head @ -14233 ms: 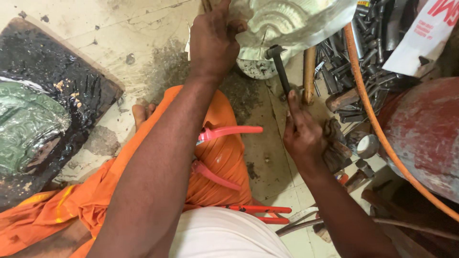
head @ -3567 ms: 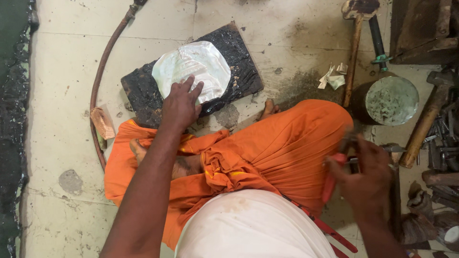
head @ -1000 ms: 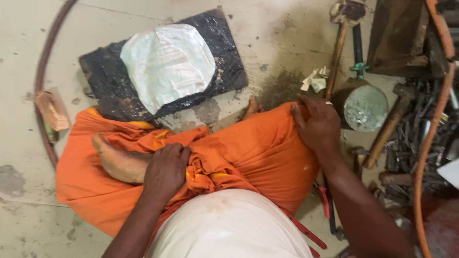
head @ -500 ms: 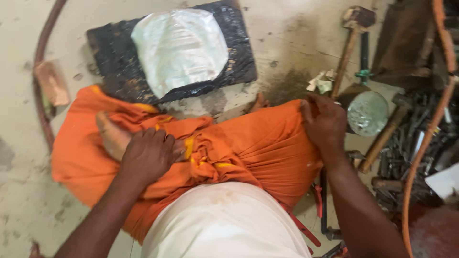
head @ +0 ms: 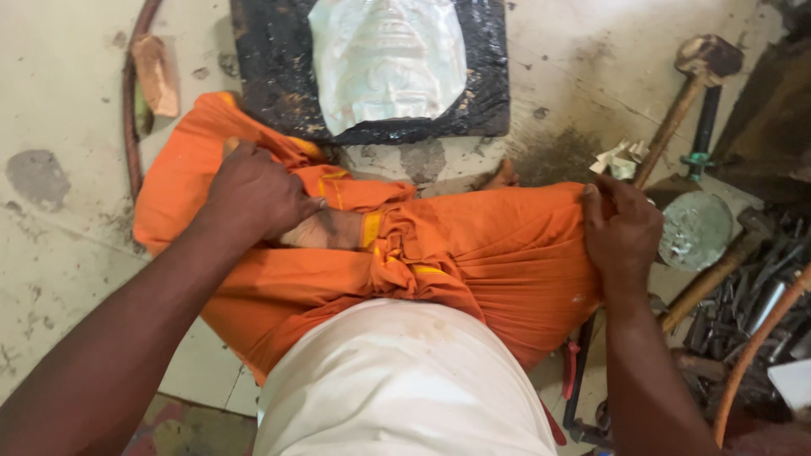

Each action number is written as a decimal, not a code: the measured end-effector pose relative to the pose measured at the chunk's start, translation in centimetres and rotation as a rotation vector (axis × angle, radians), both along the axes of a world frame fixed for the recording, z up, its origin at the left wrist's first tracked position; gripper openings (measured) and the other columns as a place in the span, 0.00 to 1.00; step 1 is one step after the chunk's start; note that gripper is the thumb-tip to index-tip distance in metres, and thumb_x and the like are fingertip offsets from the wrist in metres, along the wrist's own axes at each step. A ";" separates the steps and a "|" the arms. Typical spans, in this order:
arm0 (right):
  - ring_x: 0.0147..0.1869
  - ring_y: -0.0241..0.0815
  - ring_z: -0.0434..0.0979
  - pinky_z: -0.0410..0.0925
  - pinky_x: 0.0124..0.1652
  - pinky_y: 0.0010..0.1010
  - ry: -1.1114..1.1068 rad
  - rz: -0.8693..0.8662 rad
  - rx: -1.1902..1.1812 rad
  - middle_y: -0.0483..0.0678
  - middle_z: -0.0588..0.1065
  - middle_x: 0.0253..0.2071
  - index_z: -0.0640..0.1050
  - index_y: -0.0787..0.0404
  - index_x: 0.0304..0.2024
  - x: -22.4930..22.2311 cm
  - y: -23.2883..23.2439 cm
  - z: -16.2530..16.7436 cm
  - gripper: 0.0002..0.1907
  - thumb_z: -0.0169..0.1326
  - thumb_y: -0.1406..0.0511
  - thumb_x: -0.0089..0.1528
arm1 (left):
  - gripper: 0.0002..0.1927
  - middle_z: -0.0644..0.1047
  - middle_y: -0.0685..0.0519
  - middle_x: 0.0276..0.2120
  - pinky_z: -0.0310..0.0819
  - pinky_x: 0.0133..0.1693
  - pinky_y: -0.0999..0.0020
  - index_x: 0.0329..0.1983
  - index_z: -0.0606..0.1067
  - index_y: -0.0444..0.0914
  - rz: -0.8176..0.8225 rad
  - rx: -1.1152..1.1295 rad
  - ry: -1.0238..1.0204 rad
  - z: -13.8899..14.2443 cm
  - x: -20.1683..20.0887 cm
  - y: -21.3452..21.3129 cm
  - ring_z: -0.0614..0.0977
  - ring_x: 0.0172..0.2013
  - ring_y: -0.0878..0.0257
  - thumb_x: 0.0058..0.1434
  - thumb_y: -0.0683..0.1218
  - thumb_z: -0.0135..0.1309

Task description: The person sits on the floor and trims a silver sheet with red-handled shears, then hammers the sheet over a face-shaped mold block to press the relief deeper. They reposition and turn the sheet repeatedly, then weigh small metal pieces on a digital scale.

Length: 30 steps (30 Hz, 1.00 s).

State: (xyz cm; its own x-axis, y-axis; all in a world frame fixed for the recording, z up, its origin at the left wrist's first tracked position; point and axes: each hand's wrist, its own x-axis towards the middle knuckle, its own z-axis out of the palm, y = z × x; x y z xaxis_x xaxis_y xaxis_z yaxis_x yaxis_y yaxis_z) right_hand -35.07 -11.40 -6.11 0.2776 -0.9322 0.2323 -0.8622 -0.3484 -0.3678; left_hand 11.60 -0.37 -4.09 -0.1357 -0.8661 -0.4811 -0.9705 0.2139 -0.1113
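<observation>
— What lies at the far left?

— A small brown block [head: 156, 74] on the pale floor [head: 59, 253], beside a curved hose [head: 129, 127] that arcs past it.

— And the left hand [head: 253, 196]?

— It rests palm down on the orange cloth [head: 473, 253] over the lap, fingers curled and gripping a fold near the cloth's left edge. A bare foot [head: 325, 230] shows just beside its fingertips, tucked in the cloth.

— What sits ahead of the lap?

— A black slab [head: 279, 76] on the floor, touching the cloth's upper edge, with a thin silvery embossed sheet [head: 389, 59] lying on top of it.

— The middle?

— The cloth is bunched into a knot at the waist, above a white shirt [head: 397, 380].

— The right hand [head: 623, 232]?

— Closed on the right edge of the same cloth, fingers pinching the fabric over the knee.

— Beyond it?

— A hammer [head: 688, 101] with a wooden handle lies on the floor, a round metal disc [head: 697, 230] near the hand, and a heap of metal tools [head: 743, 304] at the far right — with an orange hose [head: 760, 346] crossing them.
</observation>
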 end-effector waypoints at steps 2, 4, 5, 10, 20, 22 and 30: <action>0.44 0.54 0.82 0.74 0.46 0.40 -0.012 0.016 -0.012 0.57 0.80 0.43 0.83 0.64 0.48 0.0 -0.1 0.0 0.09 0.63 0.63 0.71 | 0.29 0.81 0.52 0.24 0.68 0.53 0.55 0.24 0.83 0.44 -0.021 -0.038 0.005 -0.1 0.1 0.1 0.82 0.35 0.54 0.66 0.67 0.47; 0.43 0.53 0.83 0.74 0.45 0.39 -0.028 0.013 0.016 0.57 0.80 0.43 0.83 0.64 0.48 0.0 -0.1 0.0 0.09 0.62 0.63 0.71 | 0.26 0.81 0.52 0.24 0.67 0.55 0.53 0.22 0.83 0.44 -0.013 -0.133 0.031 -0.3 0.0 0.6 0.82 0.35 0.54 0.63 0.66 0.50; 0.43 0.53 0.83 0.74 0.45 0.39 -0.011 0.022 0.009 0.57 0.80 0.42 0.83 0.64 0.47 -0.1 -0.2 0.0 0.09 0.63 0.63 0.72 | 0.25 0.81 0.52 0.24 0.67 0.55 0.51 0.21 0.83 0.45 -0.001 -0.213 0.054 -0.5 -0.2 0.8 0.82 0.36 0.54 0.60 0.65 0.52; 0.44 0.53 0.82 0.74 0.46 0.39 0.026 0.040 0.007 0.56 0.81 0.40 0.83 0.64 0.46 -0.1 -0.4 0.0 0.09 0.62 0.63 0.72 | 0.12 0.82 0.50 0.27 0.69 0.55 0.49 0.21 0.83 0.47 -0.056 -0.487 0.055 -2.0 -1.1 2.1 0.82 0.36 0.55 0.54 0.55 0.57; 0.45 0.53 0.83 0.75 0.47 0.38 0.032 0.033 -0.010 0.57 0.81 0.42 0.83 0.64 0.48 0.1 -0.3 0.2 0.09 0.62 0.63 0.72 | 0.11 0.79 0.54 0.20 0.67 0.34 0.57 0.21 0.82 0.49 -0.007 -0.384 0.016 -5.0 -0.6 1.5 0.80 0.25 0.58 0.56 0.54 0.56; 0.44 0.52 0.83 0.75 0.46 0.38 0.010 0.004 0.016 0.57 0.81 0.43 0.83 0.64 0.49 0.2 -0.3 0.3 0.10 0.62 0.63 0.72 | 0.12 0.79 0.54 0.20 0.66 0.31 0.57 0.22 0.82 0.49 0.023 -0.371 0.036 -5.2 -0.3 1.4 0.80 0.23 0.58 0.57 0.56 0.56; 0.44 0.50 0.84 0.75 0.46 0.36 0.020 -0.003 0.047 0.56 0.81 0.44 0.83 0.65 0.48 0.4 -0.3 0.5 0.10 0.62 0.63 0.72 | 0.17 0.78 0.55 0.19 0.66 0.33 0.56 0.24 0.83 0.49 0.032 -0.266 0.013 -4.4 0.1 1.4 0.80 0.24 0.58 0.62 0.59 0.53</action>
